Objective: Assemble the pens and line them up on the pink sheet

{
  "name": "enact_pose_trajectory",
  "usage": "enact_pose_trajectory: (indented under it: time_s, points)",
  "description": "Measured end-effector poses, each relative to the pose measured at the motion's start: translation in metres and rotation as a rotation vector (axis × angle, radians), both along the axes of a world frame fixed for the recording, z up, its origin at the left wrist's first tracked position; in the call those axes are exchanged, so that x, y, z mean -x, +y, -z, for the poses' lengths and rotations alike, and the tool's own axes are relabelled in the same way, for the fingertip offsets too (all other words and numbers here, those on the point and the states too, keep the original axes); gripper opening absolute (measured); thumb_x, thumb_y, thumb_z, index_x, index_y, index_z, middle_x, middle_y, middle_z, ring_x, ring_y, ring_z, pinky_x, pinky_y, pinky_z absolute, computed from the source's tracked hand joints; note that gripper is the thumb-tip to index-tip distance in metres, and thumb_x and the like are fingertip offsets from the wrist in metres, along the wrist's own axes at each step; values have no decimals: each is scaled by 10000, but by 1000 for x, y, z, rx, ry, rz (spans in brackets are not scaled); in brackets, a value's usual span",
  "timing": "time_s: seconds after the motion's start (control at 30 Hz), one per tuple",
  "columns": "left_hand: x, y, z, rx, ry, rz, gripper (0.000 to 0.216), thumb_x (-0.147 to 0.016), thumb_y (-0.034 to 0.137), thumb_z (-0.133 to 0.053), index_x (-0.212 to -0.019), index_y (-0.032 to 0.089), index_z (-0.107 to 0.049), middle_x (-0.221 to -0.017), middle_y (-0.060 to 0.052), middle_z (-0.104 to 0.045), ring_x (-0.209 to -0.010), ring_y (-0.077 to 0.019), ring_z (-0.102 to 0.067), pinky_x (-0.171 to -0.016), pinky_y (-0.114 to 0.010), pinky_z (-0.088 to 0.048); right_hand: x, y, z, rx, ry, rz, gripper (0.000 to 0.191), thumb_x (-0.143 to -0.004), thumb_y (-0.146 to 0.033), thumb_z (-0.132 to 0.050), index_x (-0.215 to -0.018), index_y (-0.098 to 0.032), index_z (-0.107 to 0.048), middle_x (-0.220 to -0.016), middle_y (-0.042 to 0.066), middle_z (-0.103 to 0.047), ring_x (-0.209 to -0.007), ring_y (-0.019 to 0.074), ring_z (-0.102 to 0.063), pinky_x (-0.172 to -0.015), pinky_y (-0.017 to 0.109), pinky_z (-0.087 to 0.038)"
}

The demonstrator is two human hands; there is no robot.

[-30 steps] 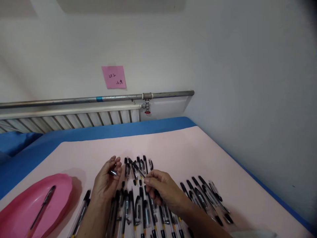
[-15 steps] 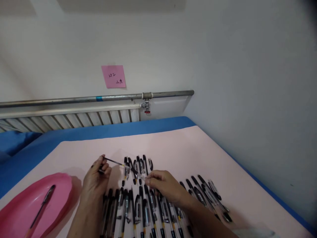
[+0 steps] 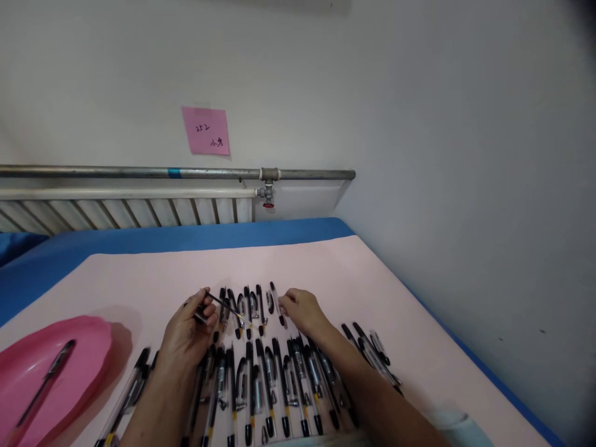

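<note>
My left hand [image 3: 192, 324] is closed, pinching a thin ink refill [image 3: 229, 308] with a dark shaft and a yellowish section towards its pale tip. A dark piece, partly hidden, is tucked in the same palm. My right hand [image 3: 302, 310] has its fingers closed on the side of a clear pen barrel [image 3: 277, 303] with black ends, at the right end of a short row. Black pen caps [image 3: 253, 304] and more barrels lie left of it. A longer row of pen parts [image 3: 258, 385], with small metal tips among them, spreads nearer to me.
A pink tray [image 3: 88, 347] at the left holds a capped pen [image 3: 49, 379]. More pen parts lie beside my left forearm [image 3: 128, 397] and right of my right arm [image 3: 372, 351]. Behind the pale pink sheet [image 3: 186, 270] are a blue surface edge, a radiator [image 3: 130, 211] and a pipe.
The clear barrel in my right hand has moved away from the refill to the right end of the short row. My left hand still holds the refill. The view has shifted.
</note>
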State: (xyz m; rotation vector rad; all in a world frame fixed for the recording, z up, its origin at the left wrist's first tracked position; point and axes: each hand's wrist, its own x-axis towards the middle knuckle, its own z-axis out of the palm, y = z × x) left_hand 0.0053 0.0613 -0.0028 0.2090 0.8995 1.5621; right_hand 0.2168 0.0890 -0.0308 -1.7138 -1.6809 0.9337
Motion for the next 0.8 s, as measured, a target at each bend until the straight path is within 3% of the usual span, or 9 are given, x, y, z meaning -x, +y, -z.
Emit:
enact_pose_trajectory:
  time_s: [0.27,0.5,0.67,0.8]
  points:
    - [3,2,4,1,4,4,48,-744,67,-532,-735,77,-578,-569,19,-457,-406,-40,-400,-300,-136,-283,6,5,6,-77,-153,-55,179,-741,-268,-495,-688,-167,-632,-683,34,-625,-628,130,-518,-556,216,-322]
    - [-5,0,3,32,43,46,48,-730,73,-541,-725,76,-589,-563,8,-473,-410,-46,-402,-305,-140,-283,7,4,14,-83,-140,-84,181,-755,-253,-489,-825,-197,-647,-755,20,-641,-644,119,-542,-551,200,-340]
    - [-12,-3,6,17,137,106,25,-693,117,-597,-685,94,-592,-570,-2,-507,-429,-56,-424,-314,-145,-297,8,4,18,-82,-120,-97,180,-763,-259,-485,-827,-201,-642,-752,11,-640,-628,118,-550,-533,199,-350]
    - [-16,-4,8,17,195,161,106,-654,163,-660,-716,94,-609,-573,2,-521,-430,-56,-432,-315,-145,-301,9,3,15,-114,-95,-119,162,-752,-224,-493,-805,-192,-642,-781,15,-642,-700,130,-565,-606,209,-387]
